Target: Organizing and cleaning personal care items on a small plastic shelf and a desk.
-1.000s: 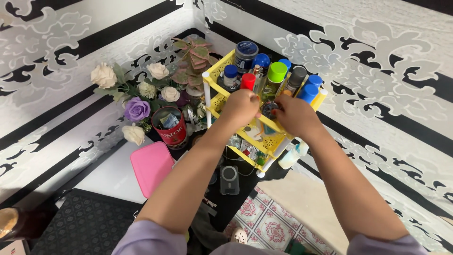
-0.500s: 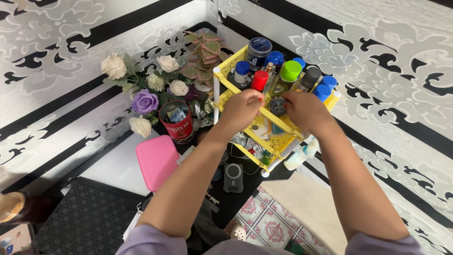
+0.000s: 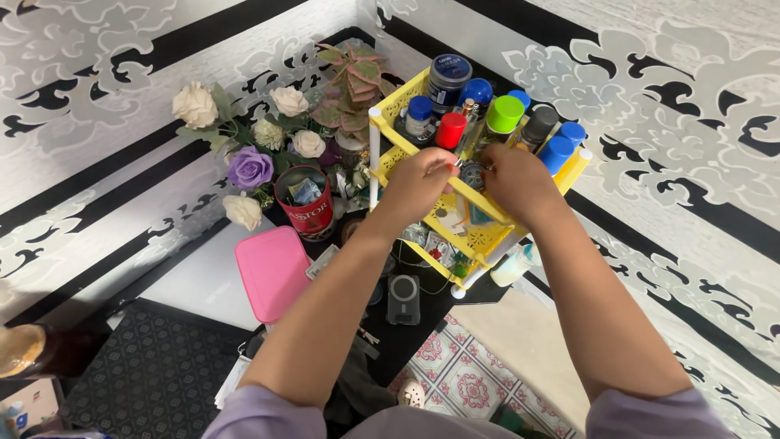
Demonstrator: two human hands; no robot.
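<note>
Both hands are at the top tier of the yellow plastic rack (image 3: 479, 203), working a small dark round object (image 3: 471, 173) that sits between them, just behind the rack's front rail. Left hand (image 3: 418, 183) has its fingers curled with the fingertips at the object's left edge; right hand (image 3: 513, 180) is closed in from the right with the fingertips on or over it. Can't tell whether either grip is actually clamped on it or just touching, since the fingers hide the contact. The object looks small, rigid and light, probably a cap or a little jar with a metallic glint; likely smooth, so a pinch across its rim from both sides is the sane hold. Directly beyond the grip: red-capped bottle (image 3: 451, 128), green-capped can (image 3: 504, 114), blue-capped cans (image 3: 556, 150), a dark-lidded jar (image 3: 449, 71), all upright and packed close, so easy to knock. The rack itself looks like thin perforated plastic, flexy, on white posts. Left of the grip and lower: red tin (image 3: 305, 210), artificial flowers (image 3: 252, 167), pink flat case (image 3: 272, 272). Below the grip, a grey power bank (image 3: 404, 297) lies on the dark worktop (image 3: 414, 341).
</note>
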